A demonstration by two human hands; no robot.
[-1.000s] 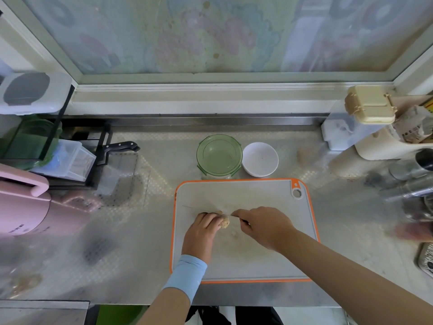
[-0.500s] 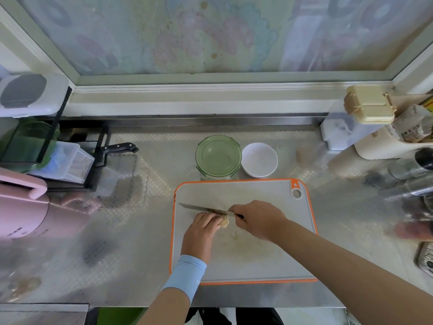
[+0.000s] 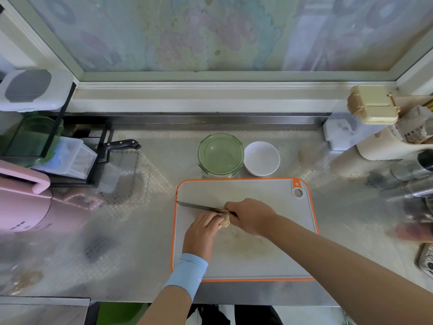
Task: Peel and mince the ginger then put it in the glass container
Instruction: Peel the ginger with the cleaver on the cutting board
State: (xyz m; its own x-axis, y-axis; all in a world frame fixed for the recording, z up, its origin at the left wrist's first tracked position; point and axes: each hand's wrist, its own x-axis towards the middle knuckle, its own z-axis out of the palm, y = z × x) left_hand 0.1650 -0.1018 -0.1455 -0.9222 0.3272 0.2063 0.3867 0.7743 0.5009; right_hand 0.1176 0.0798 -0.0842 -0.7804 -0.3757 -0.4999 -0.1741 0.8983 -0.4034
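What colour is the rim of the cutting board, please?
Orange, around the grey board; the head view shows it best.

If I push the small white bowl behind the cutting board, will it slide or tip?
Probably slide: the white bowl looks low and wide. It seems empty, so likely light. The counter looks shiny, so it may skid easily.

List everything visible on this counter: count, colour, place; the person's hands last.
grey plastic cutting board with orange rim: one, grey and orange, counter centre
tan ginger piece: one, tan, on board under left hand
steel-bladed kitchen knife: one, silver, blade at the ginger
round green glass container: one, green, behind the board
small white round bowl: one, white, right of the container
black-handled knife: one, black, left rack
pink plastic appliance: one, pink, far left
beige lidded box: one, beige, far right
left hand: one, blue-sleeved, holds the ginger
right hand: one, bare-armed, grips the knife
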